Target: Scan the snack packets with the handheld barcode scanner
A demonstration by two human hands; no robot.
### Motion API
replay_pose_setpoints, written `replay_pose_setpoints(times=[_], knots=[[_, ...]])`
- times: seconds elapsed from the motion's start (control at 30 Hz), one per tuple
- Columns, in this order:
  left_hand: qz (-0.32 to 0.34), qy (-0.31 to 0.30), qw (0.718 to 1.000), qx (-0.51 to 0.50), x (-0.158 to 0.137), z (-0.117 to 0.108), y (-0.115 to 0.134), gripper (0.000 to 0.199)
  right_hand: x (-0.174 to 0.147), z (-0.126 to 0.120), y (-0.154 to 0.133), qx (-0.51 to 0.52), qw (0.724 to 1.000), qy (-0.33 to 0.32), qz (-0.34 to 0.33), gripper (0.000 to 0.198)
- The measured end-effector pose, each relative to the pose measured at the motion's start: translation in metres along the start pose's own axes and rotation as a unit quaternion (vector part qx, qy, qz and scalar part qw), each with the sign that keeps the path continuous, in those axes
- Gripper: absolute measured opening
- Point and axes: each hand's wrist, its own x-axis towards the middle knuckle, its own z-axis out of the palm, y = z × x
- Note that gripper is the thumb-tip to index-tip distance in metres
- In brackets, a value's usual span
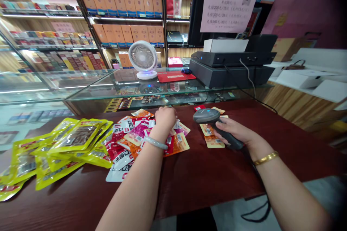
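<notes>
Scanner is hanging by the orange packets on the desk, my right grip clasping its handle! Head view: the mixed heap is lying loose and overlapping, so one nudge could be sending packets sliding; that dangling cord might be snagging. My left arm is stretching forward, left grip bending over the heap, fingertips hiding: holding something? I can't tell. My right forearm is slanting inward.
</notes>
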Motion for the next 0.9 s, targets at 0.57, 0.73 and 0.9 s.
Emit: replay_pose_setpoints(times=[0.57, 0.73, 0.9], knots=[[-0.09, 0.205, 0.957, -0.186, 0.008, -0.015, 0.002, 0.017, -0.001, 0.004, -0.004, 0.0, 1.0, -0.013, -0.005, 0.035], [-0.107, 0.242, 0.874, -0.407, 0.016, 0.0, -0.003, 0.028, -0.001, 0.005, -0.003, 0.0, 1.0, -0.015, -0.007, 0.035], [-0.143, 0.217, 0.868, -0.423, 0.018, 0.019, 0.007, 0.029, -0.001, 0.005, -0.002, -0.004, 1.0, -0.016, 0.003, 0.035]])
